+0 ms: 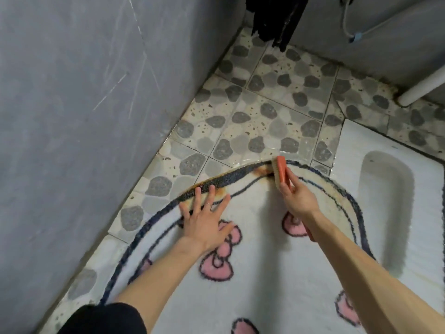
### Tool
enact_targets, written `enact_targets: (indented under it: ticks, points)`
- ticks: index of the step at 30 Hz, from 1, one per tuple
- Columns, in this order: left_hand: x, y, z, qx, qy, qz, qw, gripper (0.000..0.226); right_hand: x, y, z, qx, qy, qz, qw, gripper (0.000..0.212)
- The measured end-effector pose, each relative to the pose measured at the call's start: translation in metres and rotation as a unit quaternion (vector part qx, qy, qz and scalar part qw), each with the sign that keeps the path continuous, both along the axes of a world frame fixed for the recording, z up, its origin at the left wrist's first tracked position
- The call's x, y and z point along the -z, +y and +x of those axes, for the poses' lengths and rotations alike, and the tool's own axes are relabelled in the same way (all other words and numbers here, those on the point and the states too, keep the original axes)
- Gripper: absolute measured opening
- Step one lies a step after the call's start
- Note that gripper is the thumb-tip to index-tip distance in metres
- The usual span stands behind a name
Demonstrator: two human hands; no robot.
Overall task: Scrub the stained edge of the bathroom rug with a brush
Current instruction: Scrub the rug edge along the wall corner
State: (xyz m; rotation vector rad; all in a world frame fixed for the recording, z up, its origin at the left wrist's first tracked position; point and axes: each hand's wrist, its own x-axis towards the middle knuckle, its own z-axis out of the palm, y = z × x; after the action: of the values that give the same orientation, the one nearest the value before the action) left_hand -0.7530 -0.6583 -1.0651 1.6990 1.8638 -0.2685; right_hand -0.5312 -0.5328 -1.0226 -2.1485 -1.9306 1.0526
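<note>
A white bathroom rug (262, 239) with pink bows and a dark blue border lies on the tiled floor. Its far edge carries a brown-orange stain (261, 170) running along the border. My right hand (297, 197) grips an orange-backed scrub brush (280, 172), its pale bristles pressed on the stained border at the top of the rug. My left hand (204, 218) lies flat with fingers spread on the rug, fingertips reaching the dark border left of the brush.
A grey wall (72, 116) rises close on the left. Wet pebble-pattern floor tiles (252, 112) stretch beyond the rug. A white squat toilet pan (385, 194) sits on the right. Dark cloth (277, 20) hangs at the back, a white pipe (423, 88) at far right.
</note>
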Motion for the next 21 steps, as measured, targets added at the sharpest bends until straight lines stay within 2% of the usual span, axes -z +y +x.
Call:
enact_targets:
  ticks: [2, 4, 5, 7, 9, 10, 11, 14, 15, 16, 18, 20, 21]
  points:
    - [-0.009, -0.005, -0.024, 0.048, 0.0, -0.009, 0.999, 0.073, 0.011, 0.005, -0.02, 0.005, -0.051, 0.037, 0.998, 0.057]
    - [-0.003, -0.027, -0.056, 0.06, -0.004, 0.032, 0.998, 0.074, 0.029, -0.014, -0.061, -0.012, -0.043, 0.056, 0.997, 0.062]
    - [0.004, -0.042, -0.07, 0.052, -0.001, 0.074, 0.996, 0.078, 0.032, -0.032, -0.087, -0.045, -0.035, 0.051, 0.997, 0.067]
    - [0.022, -0.077, -0.088, 0.013, 0.012, 0.148, 0.989, 0.082, 0.029, -0.07, -0.124, -0.177, -0.046, 0.049, 0.982, 0.077]
    - [0.033, -0.106, -0.092, -0.044, 0.0, 0.185, 0.982, 0.077, 0.018, -0.077, -0.124, -0.295, -0.087, 0.036, 0.951, 0.074]
    - [0.036, -0.113, -0.088, -0.063, -0.003, 0.195, 0.979, 0.075, 0.016, -0.063, -0.11, -0.303, -0.114, 0.045, 0.945, 0.072]
    - [0.038, -0.118, -0.085, -0.075, 0.002, 0.204, 0.976, 0.073, 0.012, -0.047, -0.096, -0.269, -0.13, 0.058, 0.953, 0.071]
    - [0.041, -0.118, -0.078, -0.081, 0.047, 0.2, 0.975, 0.072, 0.011, -0.024, -0.07, -0.021, -0.114, 0.06, 0.991, 0.068]
    - [0.041, -0.117, -0.079, -0.076, 0.056, 0.188, 0.978, 0.072, 0.017, -0.039, -0.081, -0.002, -0.096, 0.056, 0.994, 0.068]
    - [0.042, -0.116, -0.079, -0.071, 0.06, 0.182, 0.979, 0.072, 0.021, -0.06, -0.102, -0.038, -0.079, 0.05, 0.995, 0.07]
    - [0.041, -0.115, -0.08, -0.076, 0.05, 0.18, 0.979, 0.073, 0.025, -0.103, -0.139, -0.188, -0.045, 0.028, 0.981, 0.073]
    - [0.042, -0.116, -0.081, -0.078, 0.049, 0.175, 0.98, 0.073, 0.019, -0.1, -0.135, -0.305, -0.07, 0.034, 0.949, 0.075]
    - [0.041, -0.116, -0.08, -0.075, 0.054, 0.175, 0.98, 0.073, 0.019, -0.075, -0.118, -0.312, -0.112, 0.05, 0.942, 0.076]
